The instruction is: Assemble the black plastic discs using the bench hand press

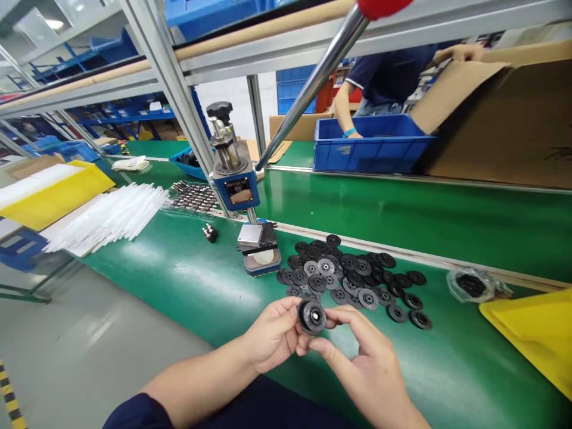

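Note:
A black round stepped part with a small bright metal centre is held up over the bench, its face turned toward me. My left hand pinches it from the left, thumb in front. From the right, my right hand grips its edge between thumb and forefinger; a dark bit shows at that fingertip, too hidden to tell apart. Beyond my hands lies a loose pile of flat black discs with holes around their hubs. Left of the pile stands a blue hand press with a metal block on its base.
The press's steel lever slants up to a red knob. On the green bench lie white tubes, rows of small parts and a bagged black part. A yellow bin stands at right. Across, a person reaches into a blue crate.

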